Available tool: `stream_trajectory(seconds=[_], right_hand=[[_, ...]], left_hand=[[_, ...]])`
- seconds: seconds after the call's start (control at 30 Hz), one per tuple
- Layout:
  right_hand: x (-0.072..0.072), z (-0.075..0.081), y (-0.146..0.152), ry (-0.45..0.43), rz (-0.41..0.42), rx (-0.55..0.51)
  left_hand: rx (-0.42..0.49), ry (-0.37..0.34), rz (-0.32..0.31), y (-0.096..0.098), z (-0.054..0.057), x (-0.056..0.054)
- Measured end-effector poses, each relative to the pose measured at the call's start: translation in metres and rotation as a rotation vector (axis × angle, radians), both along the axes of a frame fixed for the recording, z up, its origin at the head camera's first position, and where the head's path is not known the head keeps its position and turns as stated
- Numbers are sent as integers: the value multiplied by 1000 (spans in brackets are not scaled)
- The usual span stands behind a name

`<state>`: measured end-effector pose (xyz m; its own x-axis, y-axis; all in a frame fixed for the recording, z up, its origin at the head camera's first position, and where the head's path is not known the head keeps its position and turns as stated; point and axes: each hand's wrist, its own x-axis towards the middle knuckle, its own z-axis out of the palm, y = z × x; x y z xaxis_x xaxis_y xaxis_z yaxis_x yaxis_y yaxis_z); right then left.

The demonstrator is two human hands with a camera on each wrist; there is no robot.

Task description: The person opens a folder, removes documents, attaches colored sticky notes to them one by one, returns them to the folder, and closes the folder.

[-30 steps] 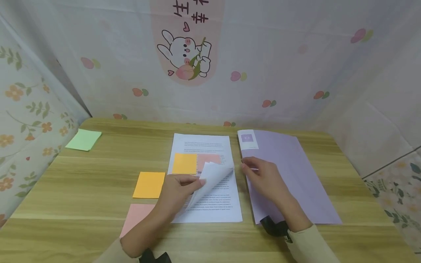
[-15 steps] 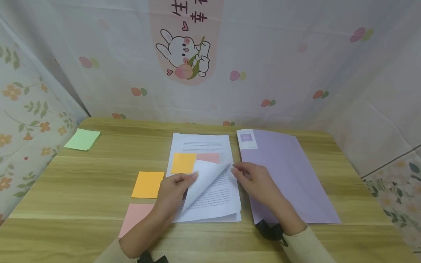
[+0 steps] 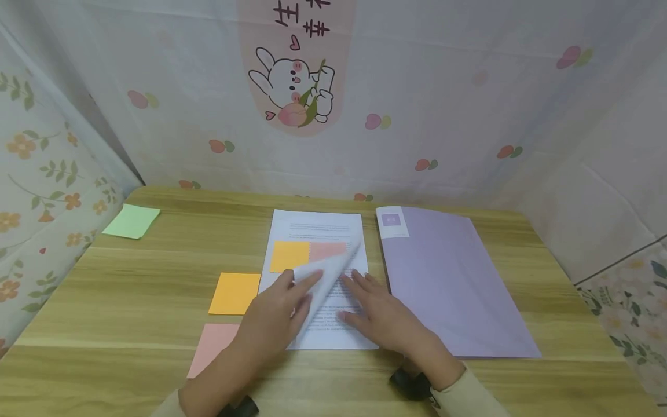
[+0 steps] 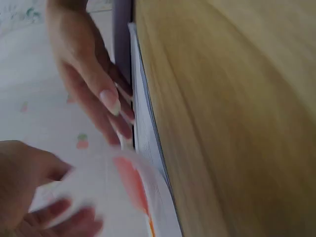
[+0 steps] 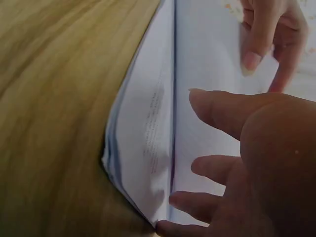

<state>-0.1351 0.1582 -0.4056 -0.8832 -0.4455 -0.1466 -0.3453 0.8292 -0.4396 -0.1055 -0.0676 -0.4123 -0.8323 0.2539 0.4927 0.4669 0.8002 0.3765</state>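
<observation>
A stack of printed paper sheets [image 3: 318, 217] lies in the middle of the table. My left hand [image 3: 273, 315] holds the left part of a top sheet [image 3: 330, 269], which is lifted and folded over diagonally toward the right. In the right wrist view, the thumb of the left hand [image 5: 256, 49] lies over the paper, with its fingers behind. My right hand [image 3: 388, 321] spreads its fingers over the right side of the page, fingertips beside the fold. An orange sticky note [image 3: 286, 255] and a pink sticky note [image 3: 325, 250] sit side by side on the page beneath, partly covered.
A purple folder [image 3: 453, 278] with a white label lies to the right of the sheets. Left of them are an orange note pad [image 3: 234, 293] and a pink note pad [image 3: 213, 344]. Green notes [image 3: 132, 221] lie at the far left. A patterned curtain [image 3: 443, 87] hangs behind the table.
My right hand has moved left and nearer, from the stack's right edge onto the page, its fingers spreading. The lifted sheet's fold has changed shape, its tip now pointing farther back.
</observation>
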Motion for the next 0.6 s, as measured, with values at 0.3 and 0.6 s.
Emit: stream_trajectory(seconds=[0.3, 0.6], right_hand=[[7, -7, -7, 144, 88, 137], [11, -9, -5, 336, 193, 159]], left_hand=[[-566, 438, 66, 23, 4, 5], [-1382, 395, -17, 45, 24, 1]])
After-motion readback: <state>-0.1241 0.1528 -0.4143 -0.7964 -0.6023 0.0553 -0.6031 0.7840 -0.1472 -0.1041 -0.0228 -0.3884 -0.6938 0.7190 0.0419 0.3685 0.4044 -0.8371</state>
